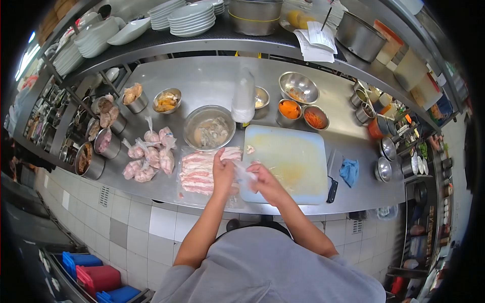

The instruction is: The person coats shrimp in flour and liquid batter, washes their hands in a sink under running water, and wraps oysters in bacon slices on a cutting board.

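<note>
The left hand (223, 174) and the right hand (265, 185) hold between them a thin clear plastic bag (244, 175), which is over the place where the sliced meat (204, 170) and the cutting board (298, 164) come near each other; the grip of the right hand is pinching the bag, and for the left hand, with its thumb up, I cannot tell how firmly the fingers are closed. On the metal surface (207, 76), the sliced meat lies on plastic, just beside the steel bowl (209, 128) of grey pieces in liquid, and the knotted bags of pink meat (151, 155) are to its left. The knife (332, 184) with black handle lies between the cutting board and the blue cloth (349, 172).
</note>
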Demonstrator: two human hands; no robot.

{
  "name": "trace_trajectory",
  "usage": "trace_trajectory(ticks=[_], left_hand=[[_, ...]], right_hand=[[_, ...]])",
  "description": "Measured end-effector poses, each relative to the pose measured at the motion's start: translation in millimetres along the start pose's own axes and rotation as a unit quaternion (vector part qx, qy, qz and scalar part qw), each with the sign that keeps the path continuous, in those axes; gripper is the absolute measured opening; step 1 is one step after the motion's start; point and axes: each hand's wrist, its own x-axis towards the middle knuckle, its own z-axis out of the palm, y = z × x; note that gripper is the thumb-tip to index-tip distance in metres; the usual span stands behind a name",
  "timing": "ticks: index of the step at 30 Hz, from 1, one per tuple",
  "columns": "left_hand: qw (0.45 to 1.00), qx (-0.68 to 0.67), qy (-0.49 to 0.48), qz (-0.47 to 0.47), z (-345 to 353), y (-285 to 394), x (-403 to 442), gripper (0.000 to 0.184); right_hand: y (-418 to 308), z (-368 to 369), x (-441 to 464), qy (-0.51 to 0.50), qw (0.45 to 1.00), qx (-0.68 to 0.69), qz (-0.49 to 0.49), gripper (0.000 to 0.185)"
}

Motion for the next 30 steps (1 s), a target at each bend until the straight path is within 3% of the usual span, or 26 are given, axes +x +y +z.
trace_trajectory(ticks=[1, 3, 5, 6, 8, 9, 11, 12, 13, 14, 15, 16, 17, 18, 19, 21, 24, 28, 29, 30], left_hand=[[0.998, -0.063, -0.001, -0.023, 2.7, 4.7, -0.3, 0.056], [0.991, -0.127, -0.002, -0.047, 7.8, 15.9, -6.9, 0.056], [0.946, -0.257, -0.108, -0.167, 13.3, 29.7, -17.6, 0.061], [0.945, -0.258, -0.109, -0.167, 22.9, 27.6, -27.0, 0.061], [0.954, -0.026, -0.299, -0.020, 46.0, 15.9, -49.5, 0.066], [0.954, -0.026, -0.300, -0.019, 47.1, 16.0, -47.2, 0.066], [0.960, 0.158, -0.202, 0.115, 46.1, 18.2, -35.3, 0.064], [0.952, 0.235, -0.139, 0.135, 36.3, 13.1, -23.1, 0.060], [0.952, 0.236, -0.142, 0.135, 23.4, 0.5, -9.9, 0.060], [0.972, 0.178, -0.083, 0.129, 11.4, -13.3, 5.1, 0.056], [0.985, 0.119, -0.024, 0.123, 8.0, -19.3, 14.5, 0.051], [0.984, 0.119, -0.029, 0.125, 12.9, -15.6, 12.8, 0.051], [0.996, 0.064, -0.033, 0.053, 17.2, -13.8, 6.9, 0.045], [0.999, 0.008, -0.034, -0.022, 21.5, -12.0, -0.6, 0.038], [0.999, 0.007, -0.035, -0.022, 23.6, -11.8, -5.1, 0.038], [0.990, -0.016, -0.077, -0.113, 23.9, -7.2, -10.9, 0.031], [0.994, 0.042, -0.055, -0.089, 28.9, 0.0, -17.2, 0.027], [0.997, 0.059, -0.025, -0.044, 31.1, -2.8, -22.0, 0.025], [0.997, 0.067, -0.015, -0.046, 34.0, 0.8, -26.5, 0.025], [0.996, 0.075, -0.006, -0.050, 37.2, 3.0, -30.9, 0.025]], right_hand=[[-2.7, 4.5, -3.5, -0.079, 0.992, -0.083, -0.060, 0.038], [5.4, -20.2, 12.8, -0.050, 0.992, -0.093, -0.067, 0.039], [14.2, -67.4, 41.3, 0.154, 0.937, -0.295, -0.105, 0.036], [17.4, -76.6, 53.2, 0.155, 0.937, -0.296, -0.104, 0.036], [19.4, -88.8, 67.4, 0.171, 0.912, -0.345, -0.140, 0.034], [16.0, -84.8, 67.3, 0.171, 0.912, -0.345, -0.141, 0.034], [9.8, -77.6, 64.6, 0.166, 0.975, -0.129, -0.066, 0.037], [-1.5, -73.2, 53.3, 0.168, 0.975, -0.129, -0.067, 0.037], [-16.5, -65.4, 36.7, 0.065, 0.998, -0.022, -0.001, 0.039], [-27.0, -60.4, 25.0, -0.040, 0.994, 0.085, 0.062, 0.041], [-29.4, -57.3, 17.7, -0.039, 0.994, 0.085, 0.056, 0.041], [-28.8, -53.9, 10.5, -0.123, 0.991, 0.025, 0.056, 0.042], [-30.2, -56.2, 7.8, -0.203, 0.977, -0.036, 0.057, 0.043], [-34.1, -66.2, 10.4, -0.200, 0.978, -0.036, 0.056, 0.043], [-39.2, -81.3, 17.1, -0.159, 0.984, -0.051, 0.066, 0.042], [-49.0, -123.7, 42.4, -0.046, 0.995, -0.066, 0.060, 0.040], [-81.1, -221.6, 104.5, 0.151, 0.981, -0.119, -0.035, 0.035], [-128.3, -350.7, 215.2, 0.332, 0.900, -0.270, -0.084, 0.058], [-114.3, -412.5, 258.7, 0.346, 0.878, -0.301, -0.134, 0.061], [-108.6, -448.4, 280.9, 0.286, 0.837, -0.431, -0.176, 0.063]])
